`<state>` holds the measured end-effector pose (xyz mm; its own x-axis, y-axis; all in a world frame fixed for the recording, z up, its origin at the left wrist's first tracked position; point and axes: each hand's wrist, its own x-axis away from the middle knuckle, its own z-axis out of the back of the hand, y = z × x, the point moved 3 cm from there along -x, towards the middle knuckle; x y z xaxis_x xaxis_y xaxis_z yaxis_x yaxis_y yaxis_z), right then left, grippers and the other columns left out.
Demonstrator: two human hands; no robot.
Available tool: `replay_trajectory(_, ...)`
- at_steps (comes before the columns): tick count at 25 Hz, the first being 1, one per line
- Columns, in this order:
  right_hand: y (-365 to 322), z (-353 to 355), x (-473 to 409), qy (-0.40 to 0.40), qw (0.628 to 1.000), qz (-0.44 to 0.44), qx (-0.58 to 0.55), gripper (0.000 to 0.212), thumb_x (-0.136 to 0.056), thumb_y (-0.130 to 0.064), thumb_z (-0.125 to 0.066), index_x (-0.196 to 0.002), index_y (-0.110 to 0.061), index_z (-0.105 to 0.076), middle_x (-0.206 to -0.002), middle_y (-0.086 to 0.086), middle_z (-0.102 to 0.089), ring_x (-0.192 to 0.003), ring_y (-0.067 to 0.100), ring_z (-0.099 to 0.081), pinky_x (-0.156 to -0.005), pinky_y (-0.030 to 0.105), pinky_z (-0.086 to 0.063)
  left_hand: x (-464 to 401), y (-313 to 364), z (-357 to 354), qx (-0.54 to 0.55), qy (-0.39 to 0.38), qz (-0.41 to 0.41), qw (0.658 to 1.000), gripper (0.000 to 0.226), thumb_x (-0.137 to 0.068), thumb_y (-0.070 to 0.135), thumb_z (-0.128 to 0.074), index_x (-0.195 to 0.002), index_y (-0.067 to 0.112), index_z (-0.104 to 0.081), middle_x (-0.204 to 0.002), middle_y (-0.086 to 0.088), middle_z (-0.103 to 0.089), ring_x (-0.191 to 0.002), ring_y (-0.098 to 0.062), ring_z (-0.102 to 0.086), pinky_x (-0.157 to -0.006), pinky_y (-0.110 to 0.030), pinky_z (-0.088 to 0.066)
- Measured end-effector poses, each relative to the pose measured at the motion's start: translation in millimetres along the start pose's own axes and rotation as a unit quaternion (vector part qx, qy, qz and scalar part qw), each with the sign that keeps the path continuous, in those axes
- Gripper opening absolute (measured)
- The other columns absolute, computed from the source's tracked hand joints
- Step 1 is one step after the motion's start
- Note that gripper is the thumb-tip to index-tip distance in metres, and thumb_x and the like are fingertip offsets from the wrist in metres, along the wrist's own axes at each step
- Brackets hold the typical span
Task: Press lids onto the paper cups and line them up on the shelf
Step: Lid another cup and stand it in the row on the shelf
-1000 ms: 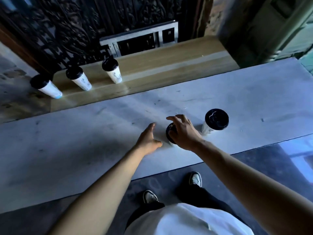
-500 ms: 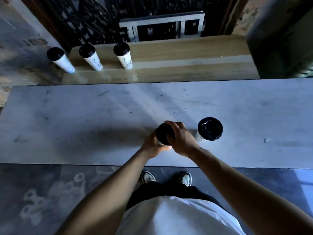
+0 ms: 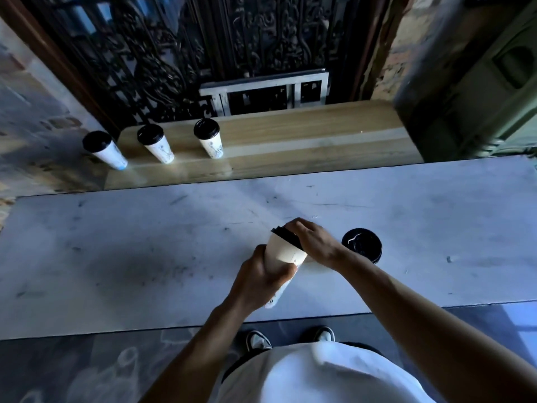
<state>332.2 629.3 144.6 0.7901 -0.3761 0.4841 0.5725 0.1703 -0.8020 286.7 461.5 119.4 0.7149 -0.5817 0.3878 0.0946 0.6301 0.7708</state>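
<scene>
My left hand [image 3: 258, 280] grips the body of a white paper cup [image 3: 283, 253], lifted off the table and tilted away from me. My right hand [image 3: 315, 242] covers its black lid [image 3: 286, 237] from the right, fingers curled over the rim. Another lidded cup [image 3: 361, 245] stands on the white table [image 3: 145, 257] just right of my right hand. Three lidded cups stand in a row at the left end of the wooden shelf [image 3: 290, 141]: the left cup [image 3: 104, 149], the middle cup [image 3: 155, 144], the right cup [image 3: 208, 138].
A dark ornate metal gate [image 3: 203, 48] rises behind the shelf, with a small metal frame [image 3: 264, 94] leaning on it. My shoes [image 3: 258, 341] show below the table's near edge. A green pillar [image 3: 479, 97] stands at the right end of the shelf.
The cup has come up off the table and tilted away from me. My left hand moved from beside it to around its body; my right hand stays on the lid.
</scene>
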Motion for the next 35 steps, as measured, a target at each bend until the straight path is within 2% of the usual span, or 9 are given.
replay_trajectory(4,-14,-2,-3,-0.068,0.982,0.070,-0.162,0.042,-0.111,-0.021,-0.031,-0.131,-0.013,-0.066,-0.125,0.009,-0.071,-0.103,0.004,-0.068,-0.085,0.013,-0.048,-1,18,13,0.040,-0.043,0.024,0.998,0.070,-0.061,0.051,-0.086,-0.119,0.028,-0.054,-0.105,0.010,-0.072,-0.092,-0.012,-0.072,-0.079,-0.038,-0.062)
replay_trajectory(7,-17,-3,-4,-0.074,0.985,0.087,-0.132,0.042,-0.106,-0.041,-0.041,-0.118,-0.021,-0.075,-0.121,0.005,-0.074,-0.107,0.014,-0.068,-0.092,0.027,-0.048,1,26,20,0.020,-0.051,0.038,0.998,0.066,-0.061,0.047,-0.083,-0.117,0.028,-0.053,-0.105,0.011,-0.070,-0.093,-0.012,-0.071,-0.080,-0.038,-0.062)
replay_trajectory(12,-16,-4,-1,-0.058,0.983,0.090,-0.148,0.036,-0.106,-0.025,-0.043,-0.109,-0.021,-0.078,-0.118,0.002,-0.075,-0.113,0.026,-0.065,-0.096,0.038,-0.049,2,33,18,-0.027,-0.036,0.029,0.999,0.064,-0.066,0.047,-0.080,-0.118,0.024,-0.051,-0.105,0.008,-0.070,-0.095,-0.017,-0.070,-0.079,-0.037,-0.061)
replay_trajectory(16,-17,-5,-4,-0.084,0.986,0.075,-0.123,0.035,-0.107,-0.029,-0.044,-0.116,-0.018,-0.076,-0.121,0.003,-0.075,-0.117,0.021,-0.065,-0.099,0.031,-0.049,1,28,13,-0.006,-0.038,0.048,0.998,0.064,-0.065,0.045,-0.080,-0.118,0.023,-0.051,-0.102,0.007,-0.070,-0.090,-0.016,-0.071,-0.074,-0.035,-0.061)
replay_trajectory(20,-10,-7,-12,-0.017,0.965,0.030,-0.258,0.045,-0.104,-0.052,-0.042,-0.125,-0.026,-0.071,-0.123,0.004,-0.075,-0.117,0.017,-0.068,-0.103,0.035,-0.051,-5,21,7,0.143,-0.034,0.099,0.984,0.063,-0.062,0.060,-0.080,-0.109,0.022,-0.064,-0.096,-0.003,-0.078,-0.088,-0.026,-0.077,-0.081,-0.055,-0.063)
replay_trajectory(25,9,-16,-7,-0.009,0.892,-0.020,-0.451,0.043,-0.098,-0.041,-0.043,-0.132,-0.024,-0.063,-0.114,0.012,-0.066,-0.096,0.031,-0.064,-0.088,0.043,-0.048,-12,22,5,0.337,-0.021,0.168,0.926,0.070,-0.085,0.074,-0.053,-0.116,0.014,-0.070,-0.105,-0.022,-0.077,-0.097,-0.045,-0.074,-0.090,-0.068,-0.057)
replay_trajectory(30,23,-34,7,-0.066,0.880,-0.049,-0.468,0.046,-0.096,-0.032,-0.037,-0.138,-0.028,-0.055,-0.093,0.023,-0.054,-0.071,0.030,-0.052,-0.059,0.035,-0.039,-7,27,1,0.419,-0.006,0.227,0.879,0.062,-0.098,0.066,-0.046,-0.118,0.014,-0.071,-0.109,-0.022,-0.077,-0.099,-0.043,-0.074,-0.091,-0.073,-0.053)
replay_trajectory(33,29,-38,12,-0.049,0.888,-0.063,-0.454,0.035,-0.100,-0.044,-0.047,-0.125,-0.024,-0.061,-0.101,0.023,-0.058,-0.082,0.033,-0.056,-0.062,0.035,-0.042,-7,27,0,0.429,-0.010,0.232,0.873,0.057,-0.100,0.061,-0.047,-0.123,0.014,-0.069,-0.113,-0.021,-0.077,-0.107,-0.043,-0.073,-0.095,-0.074,-0.051)
replay_trajectory(35,35,-39,12,-0.046,0.888,-0.058,-0.453,0.037,-0.102,-0.043,-0.046,-0.131,-0.022,-0.058,-0.105,0.025,-0.062,-0.092,0.036,-0.060,-0.076,0.044,-0.052,-6,29,2,0.418,-0.032,0.234,0.878,0.055,-0.101,0.060,-0.043,-0.123,0.017,-0.068,-0.110,-0.018,-0.078,-0.100,-0.040,-0.075,-0.084,-0.068,-0.059)
